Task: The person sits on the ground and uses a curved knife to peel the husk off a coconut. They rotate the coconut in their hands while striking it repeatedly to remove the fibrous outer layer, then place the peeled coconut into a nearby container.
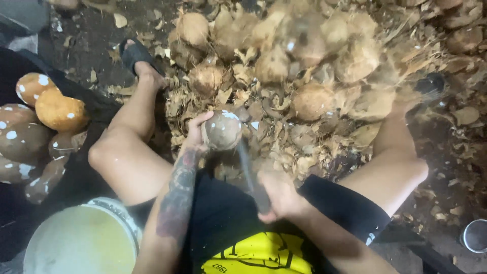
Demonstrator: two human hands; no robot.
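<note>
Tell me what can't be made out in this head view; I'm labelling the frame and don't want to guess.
- Dark blade in the right hand: motion-blurred, edge and tip unclear.
- Round brown husked coconut: far side hidden by the left hand.
- Pale yellow liquid in the white bucket: cut off by the bottom edge.
- Round metal container: cut off by the right edge.

Lighting dim and warm, falling from above; ground at left and corners in deep shadow. Motion blur smears the right hand point(281, 195) and its blade point(248, 170). Overall softness; wide-angle bending at edges.
</note>
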